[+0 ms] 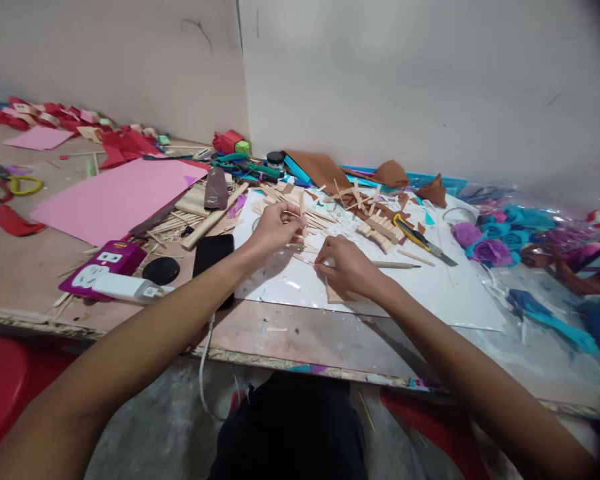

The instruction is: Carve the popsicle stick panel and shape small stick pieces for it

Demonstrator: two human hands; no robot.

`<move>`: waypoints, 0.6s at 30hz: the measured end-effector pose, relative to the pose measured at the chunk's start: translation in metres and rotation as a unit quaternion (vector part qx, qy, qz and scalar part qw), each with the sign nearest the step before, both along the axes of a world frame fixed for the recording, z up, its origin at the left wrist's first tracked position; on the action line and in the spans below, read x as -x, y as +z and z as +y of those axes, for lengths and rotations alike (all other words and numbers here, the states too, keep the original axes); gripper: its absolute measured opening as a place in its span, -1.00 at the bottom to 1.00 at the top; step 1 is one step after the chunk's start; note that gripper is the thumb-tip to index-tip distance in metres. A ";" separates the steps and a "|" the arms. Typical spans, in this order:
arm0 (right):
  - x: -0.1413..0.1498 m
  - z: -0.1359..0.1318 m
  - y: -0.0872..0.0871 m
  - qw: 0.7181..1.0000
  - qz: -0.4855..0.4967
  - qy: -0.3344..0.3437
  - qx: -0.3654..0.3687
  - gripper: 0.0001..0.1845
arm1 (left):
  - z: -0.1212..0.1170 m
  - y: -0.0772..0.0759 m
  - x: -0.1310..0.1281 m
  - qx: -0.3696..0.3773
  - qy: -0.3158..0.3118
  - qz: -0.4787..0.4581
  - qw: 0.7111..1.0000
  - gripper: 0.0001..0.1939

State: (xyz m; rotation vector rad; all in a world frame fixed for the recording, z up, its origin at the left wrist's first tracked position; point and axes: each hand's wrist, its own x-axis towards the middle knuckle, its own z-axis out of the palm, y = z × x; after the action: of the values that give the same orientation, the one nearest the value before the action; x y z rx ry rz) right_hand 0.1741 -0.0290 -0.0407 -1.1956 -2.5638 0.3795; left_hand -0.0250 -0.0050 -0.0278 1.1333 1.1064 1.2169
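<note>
My left hand point(276, 230) is closed in a pinch above the white sheet point(280, 287), with a small wooden stick point(303, 208) upright at its fingertips. Lower and to the right, my right hand point(349, 265) has its thumb and fingers pressed together. A thin sliver seems to reach left from that pinch, too small to name surely. Under the right hand lies a flat wooden piece point(336, 293). Loose wooden sticks point(323, 219) are heaped just behind both hands. A bundle of short sticks point(380, 233) sits to the right, near a yellow box cutter point(420, 239) with its blade out.
A black phone point(214, 257) with a white cable and a purple power strip point(105, 267) are at the left. Pink paper point(123, 197), brown paper point(317, 170) and green-handled pliers point(260, 170) lie farther back. Blue and purple paper roses point(495, 243) are at right.
</note>
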 end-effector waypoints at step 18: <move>-0.019 -0.002 0.003 0.991 0.075 0.071 0.081 -0.92 | 0.000 -0.005 0.000 -0.031 -0.018 -0.060 0.998 -0.68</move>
State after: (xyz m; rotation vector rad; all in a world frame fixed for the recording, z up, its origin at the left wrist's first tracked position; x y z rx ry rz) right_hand 0.1932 -0.0311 -0.0381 -0.9961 -2.5336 0.6934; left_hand -0.0253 -0.0053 -0.0328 1.1071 0.9592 1.2831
